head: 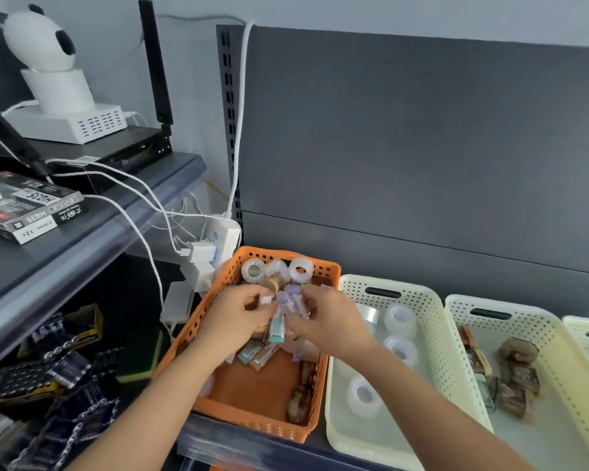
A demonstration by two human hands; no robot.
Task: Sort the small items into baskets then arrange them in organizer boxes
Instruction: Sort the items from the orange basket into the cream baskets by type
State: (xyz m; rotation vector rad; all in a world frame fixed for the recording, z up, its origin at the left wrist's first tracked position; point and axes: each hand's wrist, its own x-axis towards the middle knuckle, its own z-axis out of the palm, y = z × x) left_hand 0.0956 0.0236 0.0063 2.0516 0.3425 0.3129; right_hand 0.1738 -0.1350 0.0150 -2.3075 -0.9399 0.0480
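Teal-and-purple small packs bunched over middle of orange basket, teal one hanging long axis roughly upright. left grip and right grip curled on bunch from either side, bit blurry tho. Cream basket with tape rolls just beside, to right, so right grip nearer imo.

4 baskets in row on shelf. Left basket holds items; left hand and right hand over it. Middle basket holds tape rolls. Right basket holds packets. Router on side shelf far left, camera above it.
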